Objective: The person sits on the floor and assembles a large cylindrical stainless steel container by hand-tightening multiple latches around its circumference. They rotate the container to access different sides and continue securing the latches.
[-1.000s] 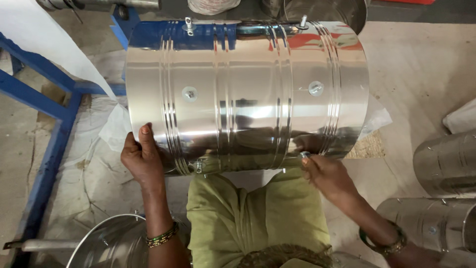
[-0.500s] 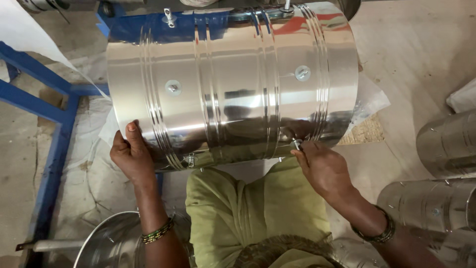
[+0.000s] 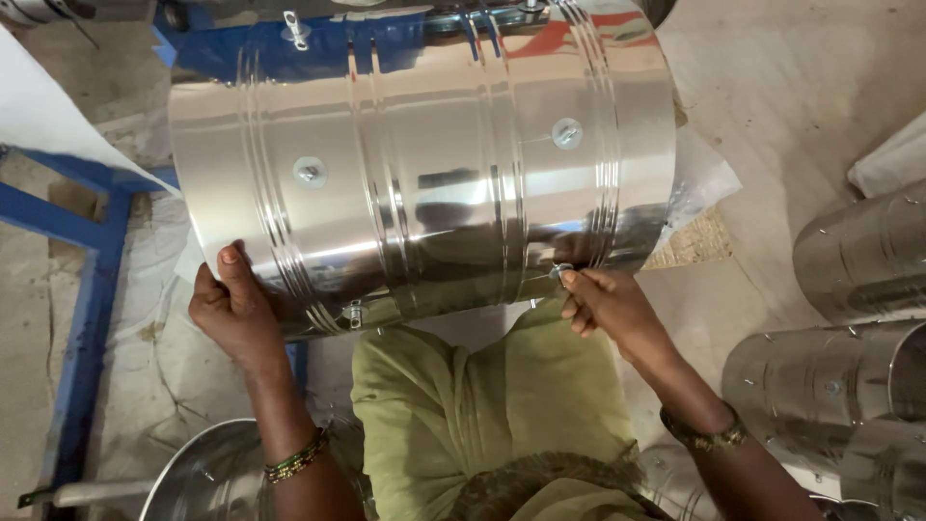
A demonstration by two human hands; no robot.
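Shiny steel drum (image 3: 424,164) lies on its side across the person's lap, over the green cloth (image 3: 482,405), its ribbed wall turned up to the camera. Compared with one second ago the drum has rolled and shifted a little to the left, and the two round washers with bolts on its wall now sit higher; this looks like turning the drum to bring its near edge to the hands.

At the drum's lower left edge the left hand (image 3: 231,309) lies flat and open against the wall, thumb up, steadying it. At the lower right edge the right hand (image 3: 603,304) is closed in a pinch on a small metal fastener (image 3: 559,271) touching the drum's rim.

Its surface is smooth like a mirror, with groups of thin pressed ridges around it. Right of the drum stand more steel drums (image 3: 849,318); left of it is a blue metal frame (image 3: 87,251).
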